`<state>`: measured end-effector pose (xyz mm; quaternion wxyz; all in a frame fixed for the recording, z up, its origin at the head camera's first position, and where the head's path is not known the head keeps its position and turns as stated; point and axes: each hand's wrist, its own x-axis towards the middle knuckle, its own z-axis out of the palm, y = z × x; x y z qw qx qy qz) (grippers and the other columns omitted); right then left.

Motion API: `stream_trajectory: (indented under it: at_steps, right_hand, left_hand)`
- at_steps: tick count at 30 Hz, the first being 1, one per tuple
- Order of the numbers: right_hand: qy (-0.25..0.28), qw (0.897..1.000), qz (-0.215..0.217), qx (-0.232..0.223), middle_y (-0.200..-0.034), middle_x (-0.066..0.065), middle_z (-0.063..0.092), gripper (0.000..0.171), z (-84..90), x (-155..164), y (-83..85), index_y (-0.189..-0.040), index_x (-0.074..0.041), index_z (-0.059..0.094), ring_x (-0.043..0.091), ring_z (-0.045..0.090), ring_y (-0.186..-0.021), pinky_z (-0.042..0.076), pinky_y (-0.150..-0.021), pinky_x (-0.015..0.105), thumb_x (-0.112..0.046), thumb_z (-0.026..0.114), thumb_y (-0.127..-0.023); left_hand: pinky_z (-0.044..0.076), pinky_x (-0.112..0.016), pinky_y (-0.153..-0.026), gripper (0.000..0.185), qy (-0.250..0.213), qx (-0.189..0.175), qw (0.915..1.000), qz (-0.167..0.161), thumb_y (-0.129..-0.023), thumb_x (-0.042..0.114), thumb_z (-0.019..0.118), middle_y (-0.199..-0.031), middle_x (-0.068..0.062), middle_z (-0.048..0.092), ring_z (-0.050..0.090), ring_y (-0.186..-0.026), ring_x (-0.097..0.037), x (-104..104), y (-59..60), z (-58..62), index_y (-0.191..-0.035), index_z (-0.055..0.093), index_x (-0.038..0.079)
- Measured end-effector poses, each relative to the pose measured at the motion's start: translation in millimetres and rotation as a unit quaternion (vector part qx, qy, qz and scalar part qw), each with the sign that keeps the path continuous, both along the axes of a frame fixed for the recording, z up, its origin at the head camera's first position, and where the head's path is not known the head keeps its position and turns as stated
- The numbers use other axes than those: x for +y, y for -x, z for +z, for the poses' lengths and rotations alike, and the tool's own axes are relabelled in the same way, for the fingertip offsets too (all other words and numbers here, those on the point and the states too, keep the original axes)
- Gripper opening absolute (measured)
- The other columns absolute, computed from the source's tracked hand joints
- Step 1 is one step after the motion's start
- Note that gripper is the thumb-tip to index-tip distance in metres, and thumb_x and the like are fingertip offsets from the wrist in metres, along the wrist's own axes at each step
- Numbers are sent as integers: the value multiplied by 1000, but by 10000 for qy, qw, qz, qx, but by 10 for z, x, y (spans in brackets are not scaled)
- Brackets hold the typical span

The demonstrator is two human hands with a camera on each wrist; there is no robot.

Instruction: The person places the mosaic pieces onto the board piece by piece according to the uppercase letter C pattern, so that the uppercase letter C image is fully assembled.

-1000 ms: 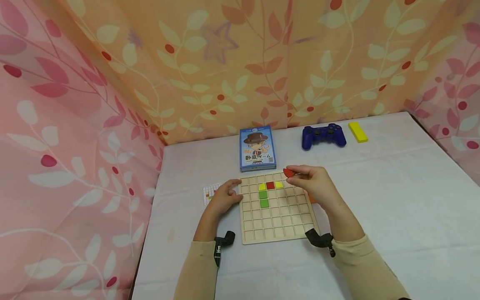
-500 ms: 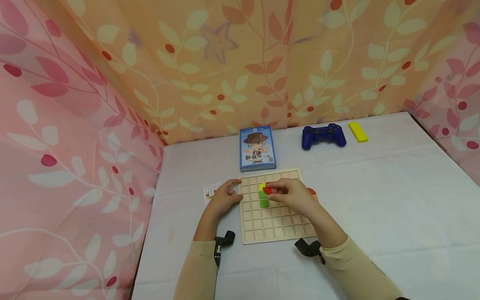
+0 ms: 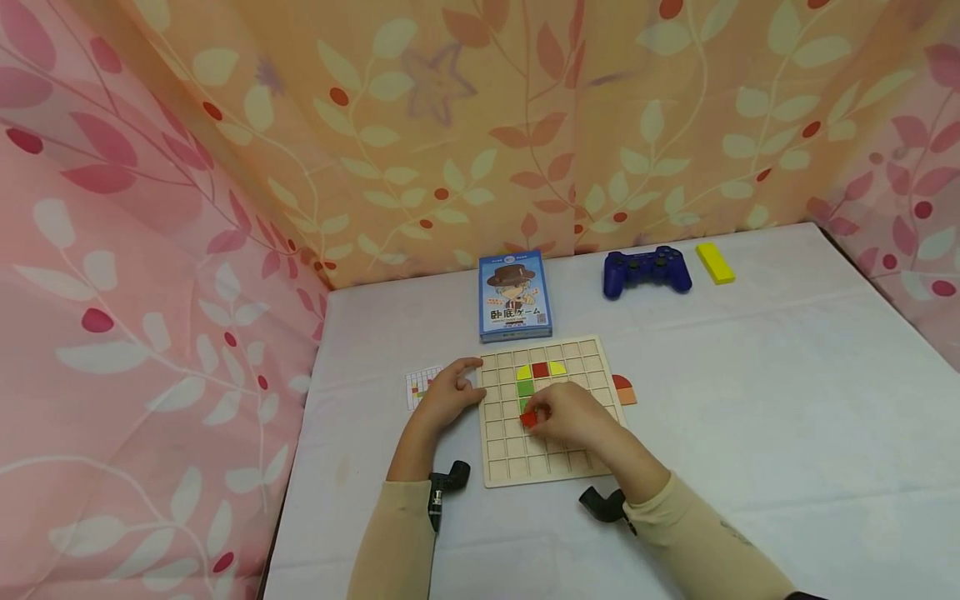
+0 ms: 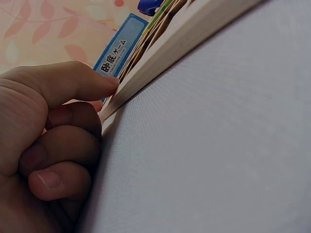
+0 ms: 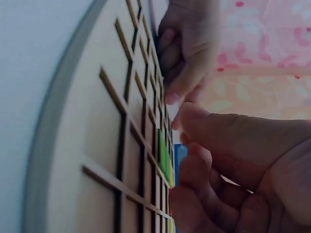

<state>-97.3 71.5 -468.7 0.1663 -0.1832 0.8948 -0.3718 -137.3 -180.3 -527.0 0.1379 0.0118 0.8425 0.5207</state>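
Note:
A square wooden grid board (image 3: 555, 458) lies on the table with yellow, red and green tiles in its cells. My right hand (image 3: 573, 414) is over the middle of it and pinches a small red quarter-round tile (image 3: 528, 419) between thumb and fingers, just below the green tiles (image 3: 525, 388). In the right wrist view the right hand (image 5: 233, 170) is close to the cells, hiding most of the tile. My left hand (image 3: 447, 396) holds the board's left edge with thumb and index finger. In the left wrist view the left hand's (image 4: 58, 126) other fingers are curled under.
A small printed pattern card (image 3: 415, 390) lies left of the board, partly under the left hand. Red and orange tiles (image 3: 624, 390) lie at its right edge. Behind are a blue game box (image 3: 515, 296), a blue game controller (image 3: 647, 272) and a yellow block (image 3: 716, 263).
My right hand has carried the red tile from the board's upper right, leftward and then toward me, to below the green tiles. My left hand has stayed at the board's left edge.

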Motion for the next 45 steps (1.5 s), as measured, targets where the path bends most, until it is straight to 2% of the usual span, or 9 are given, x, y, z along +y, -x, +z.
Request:
stream_trajectory:
  at_steps: [6, 8, 13, 17, 22, 34, 37, 41, 45]
  right_hand:
    - [-707, 9972, -23, 259, -73, -7, 60, 22, -82, -50, -20, -94, -14, 79, 16, 53, -72, 45, -69, 36, -11, 89, -74]
    - [-825, 9960, 1, 330, -77, -8, 61, 23, -100, -55, -21, -94, -15, 79, 16, 53, -75, 46, -71, 37, -12, 90, -74]
    - [-934, 9951, 123, 300, -72, -7, 57, 25, -121, -42, -20, -95, -17, 77, 16, 52, -72, 44, -68, 36, -14, 90, -73]
    - [-809, 9964, 194, 189, -69, -6, 55, 25, -104, -10, -18, -96, -17, 76, 16, 52, -70, 43, -66, 36, -17, 90, -75]
    - [-641, 9976, 158, 229, -71, -6, 57, 17, -82, 20, 10, -93, -17, 78, 16, 53, -72, 44, -68, 36, -14, 87, -80]
    - [-508, 9985, 116, 184, -87, -10, 71, 15, -150, 57, 94, -89, -23, 82, 11, 58, -82, 49, -78, 36, -18, 90, -78]
    - [-341, 9992, 144, 145, -80, -8, 66, 16, -106, 73, 89, -92, -22, 81, 13, 55, -79, 46, -73, 35, -20, 90, -79]
    - [68, 10000, 35, 39, -64, -4, 50, 15, 14, 125, 81, -97, -19, 81, 17, 48, -68, 37, -63, 33, -21, 86, -83]
    - [336, 9993, -40, 169, -59, -5, 39, 16, 125, 209, 86, -100, -15, 80, 14, 40, -60, 31, -60, 31, -19, 84, -85]
  left_hand:
    - [34, -29, -55, 57, -35, -5, 10000, 4, -91, 16, 76, -59, 4, 50, 40, -50, -10, 0, -2, 1, -144, 56, 17]
    - [34, -29, -54, 57, -63, -11, 10000, -1, -91, 17, 76, -59, 3, 51, 40, -50, -11, 0, -3, 2, -144, 56, 17]
    - [34, -29, -54, 56, -88, -10, 10000, 26, -91, 18, 76, -59, 3, 50, 41, -50, -12, 2, -7, 8, -144, 57, 17]
    - [35, -29, -55, 56, -53, -26, 10000, 50, -91, 18, 76, -60, 3, 51, 41, -50, -12, 8, -9, 10, -144, 57, 17]
    - [35, -30, -56, 56, -23, -15, 10000, 49, -90, 17, 76, -59, 3, 51, 41, -50, -12, 11, -5, 5, -143, 57, 17]
    - [34, -29, -55, 56, -89, -14, 9999, 69, -91, 15, 76, -58, 4, 49, 40, -50, -11, 6, -7, -5, -143, 57, 16]
    - [34, -29, -55, 56, -84, -6, 9999, 71, -90, 15, 76, -58, 4, 49, 40, -50, -11, 7, -9, -1, -143, 57, 15]
    - [35, -30, -55, 56, -55, 7, 10000, 57, -90, 16, 76, -59, 4, 49, 40, -50, -11, 7, -11, 5, -143, 57, 16]
    - [35, -30, -55, 56, -70, 6, 10000, 43, -91, 16, 76, -59, 3, 50, 40, -50, -11, 5, -10, 8, -143, 57, 17]
